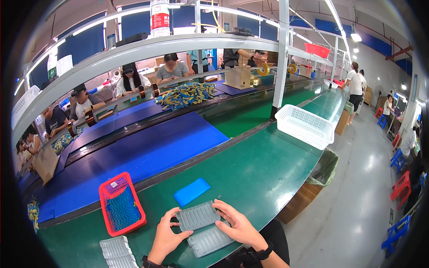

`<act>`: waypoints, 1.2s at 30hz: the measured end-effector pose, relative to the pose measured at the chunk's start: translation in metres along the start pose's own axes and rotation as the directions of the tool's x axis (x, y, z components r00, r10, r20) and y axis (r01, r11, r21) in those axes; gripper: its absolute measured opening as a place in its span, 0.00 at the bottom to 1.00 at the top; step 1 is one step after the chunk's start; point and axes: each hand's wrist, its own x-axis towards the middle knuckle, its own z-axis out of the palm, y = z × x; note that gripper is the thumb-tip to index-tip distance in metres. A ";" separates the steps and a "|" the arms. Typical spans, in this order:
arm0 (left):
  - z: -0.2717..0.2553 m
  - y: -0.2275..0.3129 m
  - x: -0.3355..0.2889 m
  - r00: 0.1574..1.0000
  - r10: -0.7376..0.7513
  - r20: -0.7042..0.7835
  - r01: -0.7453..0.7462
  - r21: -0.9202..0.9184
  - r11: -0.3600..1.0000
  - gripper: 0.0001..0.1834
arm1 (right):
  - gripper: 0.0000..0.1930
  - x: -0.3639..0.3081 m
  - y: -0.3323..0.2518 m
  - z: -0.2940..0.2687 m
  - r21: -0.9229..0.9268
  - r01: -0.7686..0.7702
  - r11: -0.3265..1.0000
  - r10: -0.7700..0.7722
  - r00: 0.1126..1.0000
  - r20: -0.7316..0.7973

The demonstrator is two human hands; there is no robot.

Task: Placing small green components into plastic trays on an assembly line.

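Note:
Low in the middle, my left hand (166, 237) and my right hand (237, 224) grip a clear ribbed plastic blister tray (198, 216) from its two sides. The left thumb presses the near corner while its fingers curl at the left edge. The right fingers reach over the far right corner, with the thumb near the front edge. Just in front of it, nearer me, lies a second ribbed clear section (210, 241); whether the two are joined I cannot tell. A flat blue rectangular piece (192, 192) rests on the green table (250, 172) beyond my hands.
A red basket (104, 210) holding blue strip-like pieces stands to the left. More clear ribbed trays (118, 251) lie below it. A white basket (305, 127) sits at the right edge, by a metal post (281, 58). Several people work across the blue-matted line (165, 143).

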 end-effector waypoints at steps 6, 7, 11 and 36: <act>0.000 -0.002 -0.002 1.000 0.012 -0.008 -0.012 0.006 1.000 0.48 | 0.29 -0.008 -0.011 0.004 -0.331 0.025 0.943 -0.063 0.993 -0.103; 0.000 -0.001 -0.003 1.000 0.005 -0.016 -0.004 0.007 1.000 0.47 | 0.30 -0.012 -0.016 0.006 -0.434 -0.014 0.901 -0.037 0.993 -0.110; 0.000 0.003 -0.004 0.998 -0.055 -0.005 0.055 0.001 0.998 0.47 | 0.29 -0.030 -0.021 0.014 -0.617 0.056 0.785 -0.160 0.981 -0.114; 0.003 0.003 -0.003 0.999 0.045 -0.028 -0.043 0.043 0.998 0.47 | 0.46 -0.028 -0.024 -0.013 -0.757 0.256 0.601 -0.112 0.965 0.237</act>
